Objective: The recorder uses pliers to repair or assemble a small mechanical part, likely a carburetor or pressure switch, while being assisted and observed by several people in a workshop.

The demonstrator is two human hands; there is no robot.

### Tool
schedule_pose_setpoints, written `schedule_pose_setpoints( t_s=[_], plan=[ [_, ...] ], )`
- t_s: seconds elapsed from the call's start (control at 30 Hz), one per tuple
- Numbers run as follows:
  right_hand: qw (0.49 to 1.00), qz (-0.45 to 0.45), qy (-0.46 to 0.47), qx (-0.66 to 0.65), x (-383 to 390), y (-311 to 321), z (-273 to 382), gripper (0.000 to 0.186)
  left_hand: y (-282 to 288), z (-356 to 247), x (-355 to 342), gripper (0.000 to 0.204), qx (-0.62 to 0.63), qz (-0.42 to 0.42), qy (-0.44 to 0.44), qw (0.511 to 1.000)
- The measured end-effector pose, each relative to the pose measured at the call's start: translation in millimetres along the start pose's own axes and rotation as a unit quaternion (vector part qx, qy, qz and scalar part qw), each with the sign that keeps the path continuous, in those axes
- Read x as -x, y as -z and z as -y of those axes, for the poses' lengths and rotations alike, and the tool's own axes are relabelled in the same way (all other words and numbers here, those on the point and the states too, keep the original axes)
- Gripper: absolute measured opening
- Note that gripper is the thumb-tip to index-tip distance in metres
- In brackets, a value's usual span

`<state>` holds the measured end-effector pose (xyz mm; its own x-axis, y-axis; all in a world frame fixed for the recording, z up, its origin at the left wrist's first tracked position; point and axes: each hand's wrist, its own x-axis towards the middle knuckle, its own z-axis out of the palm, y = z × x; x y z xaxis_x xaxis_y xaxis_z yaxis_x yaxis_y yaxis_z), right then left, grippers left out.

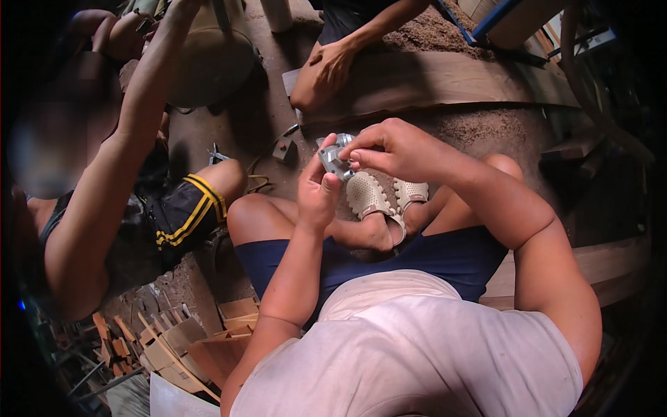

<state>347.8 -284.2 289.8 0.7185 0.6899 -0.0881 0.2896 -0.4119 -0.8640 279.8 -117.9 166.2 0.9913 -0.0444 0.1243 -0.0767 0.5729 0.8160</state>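
My left hand grips a small silver metal part with block-like and rounded sections, above my shins. My right hand is closed in a pinch at the part's right side, thumb and forefinger against it. Whether a smaller piece sits between those fingertips is too small to tell. Below the part, my feet show in beige perforated clogs.
A person in black shorts with yellow stripes sits close on the left, one arm raised. Ahead, another person's hand rests on a knee beside a long wooden plank. Wood offcuts are piled at lower left; sawdust covers the floor.
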Motion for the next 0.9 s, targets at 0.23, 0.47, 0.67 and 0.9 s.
schedule_pose_setpoints(
  t_s=[0.23, 0.47, 0.67, 0.9],
  plan=[
    [0.988, 0.014, -0.057, -0.146, 5.1, 25.3, 13.7, 0.024, 6.3, 5.3, -2.0, 0.09, 0.192, 0.081, 0.103, 0.973],
    [0.998, 0.039, -0.018, -0.045, 8.2, 13.8, 5.0, 0.021, 6.6, 2.7, 0.8, 0.084, 0.214, 0.066, 0.098, 0.97],
    [0.998, 0.049, -0.042, 0.026, 15.4, 13.6, 8.8, 0.022, 5.2, 20.9, -4.3, 0.058, 0.191, -0.013, 0.132, 0.973],
    [0.985, 0.076, -0.042, 0.148, 16.6, 8.6, 3.1, 0.019, 7.7, 33.5, -3.1, 0.038, 0.158, -0.086, 0.213, 0.96]
  ],
)
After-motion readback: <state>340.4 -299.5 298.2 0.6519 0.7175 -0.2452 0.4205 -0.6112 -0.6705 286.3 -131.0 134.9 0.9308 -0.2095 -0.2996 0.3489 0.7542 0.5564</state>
